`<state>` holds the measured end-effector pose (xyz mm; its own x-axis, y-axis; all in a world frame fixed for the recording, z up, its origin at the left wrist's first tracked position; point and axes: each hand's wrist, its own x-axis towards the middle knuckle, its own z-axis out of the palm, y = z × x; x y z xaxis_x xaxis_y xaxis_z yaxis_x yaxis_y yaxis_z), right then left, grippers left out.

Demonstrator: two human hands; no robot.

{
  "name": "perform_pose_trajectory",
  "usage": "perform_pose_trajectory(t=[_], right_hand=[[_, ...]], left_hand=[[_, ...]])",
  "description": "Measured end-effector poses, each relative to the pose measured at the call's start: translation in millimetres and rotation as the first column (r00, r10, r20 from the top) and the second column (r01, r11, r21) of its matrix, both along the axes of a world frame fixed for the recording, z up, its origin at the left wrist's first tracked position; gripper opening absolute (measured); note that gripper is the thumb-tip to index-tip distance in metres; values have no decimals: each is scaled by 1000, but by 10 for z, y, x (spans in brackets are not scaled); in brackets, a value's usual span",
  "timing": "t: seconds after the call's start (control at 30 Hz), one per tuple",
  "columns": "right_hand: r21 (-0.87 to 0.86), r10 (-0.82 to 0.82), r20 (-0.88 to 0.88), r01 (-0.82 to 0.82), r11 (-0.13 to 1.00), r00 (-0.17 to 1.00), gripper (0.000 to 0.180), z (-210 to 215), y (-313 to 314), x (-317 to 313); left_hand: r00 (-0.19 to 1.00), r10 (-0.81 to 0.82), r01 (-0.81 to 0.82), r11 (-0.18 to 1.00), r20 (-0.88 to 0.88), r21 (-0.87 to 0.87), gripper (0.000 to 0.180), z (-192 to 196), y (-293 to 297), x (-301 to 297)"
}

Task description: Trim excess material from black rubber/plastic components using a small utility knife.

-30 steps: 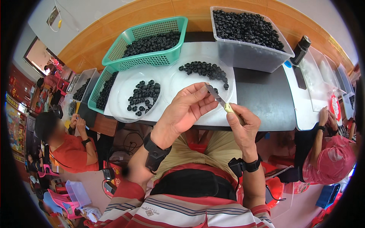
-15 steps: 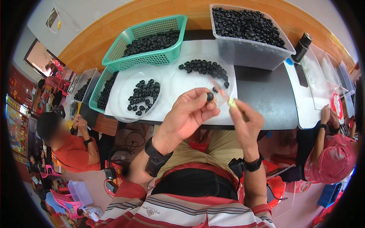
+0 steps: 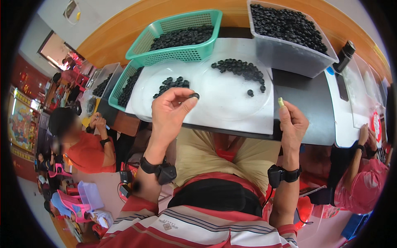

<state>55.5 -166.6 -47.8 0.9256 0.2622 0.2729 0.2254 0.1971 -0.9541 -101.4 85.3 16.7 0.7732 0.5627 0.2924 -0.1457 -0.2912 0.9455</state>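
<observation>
My left hand point(image 3: 166, 110) pinches a small round black part point(image 3: 194, 95) between thumb and fingertips. It hangs over the near edge of the left clear round tray point(image 3: 138, 89), where a heap of similar parts point(image 3: 168, 84) lies partly behind my fingers. At the table's front edge, my right hand point(image 3: 294, 123) is closed round a slim tool with a yellow-green end point(image 3: 281, 101); the rest of the tool is hidden or too fine to make out. Between my hands lies the right clear round tray point(image 3: 225, 109). An arc of black parts point(image 3: 244, 71) lies along its far side, with one part point(image 3: 250, 93) lying apart.
Behind the trays stand a green basket point(image 3: 194, 54) and a tall clear bin point(image 3: 285, 56), both full of black parts. A black bottle point(image 3: 344, 56) and a phone point(image 3: 342, 87) are at the right. People sit on the left point(image 3: 92, 151) and right point(image 3: 362, 182).
My hands have drawn apart. The left moved left over the left tray with the black part; the right moved right with the tool. The view has shifted slightly.
</observation>
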Motion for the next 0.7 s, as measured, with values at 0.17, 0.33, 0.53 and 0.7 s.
perform_pose_trajectory(t=[0.17, 0.33, 0.53, 0.7], right_hand=[[-28, 24, -21, -25, 999, 999, 23, 8, -12, 11], [-37, 31, -4, -32, 999, 999, 23, 18, -12, 6], [-25, 29, -4, -29, 999, 1000, 21, -5, 6, 7], [32, 36, 6, -37, 999, 999, 20, -55, -17, 37]], left_hand=[[929, 304, -222, 914, -211, 339, 16, 10, 455, -117], [882, 453, -267, 708, -130, 654, 20, -41, 534, -92], [977, 186, -82, 772, -101, 630, 19, -44, -7, 225], [987, -41, 134, 731, -153, 669, 21, -184, -397, 680]])
